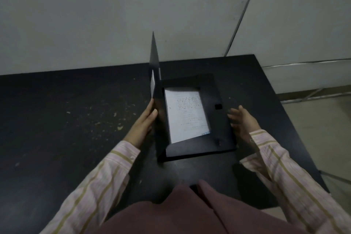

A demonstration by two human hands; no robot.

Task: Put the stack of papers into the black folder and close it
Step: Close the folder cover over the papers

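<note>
The black folder (218, 125) lies on the black table (76, 110) in front of me. Its inner flaps frame the stack of white papers (187, 115), which lies inside with printed text facing up. The folder's front cover (154, 74) stands almost upright along the left side. My left hand (145, 119) holds that cover at its lower edge, thumb on the inner face. My right hand (241, 119) hovers by the folder's right edge with its fingers spread, holding nothing.
Small light crumbs and scraps (114, 118) are scattered on the table left of the folder. A grey wall (114, 15) rises behind the table. The table's right edge (284, 112) drops to a pale floor.
</note>
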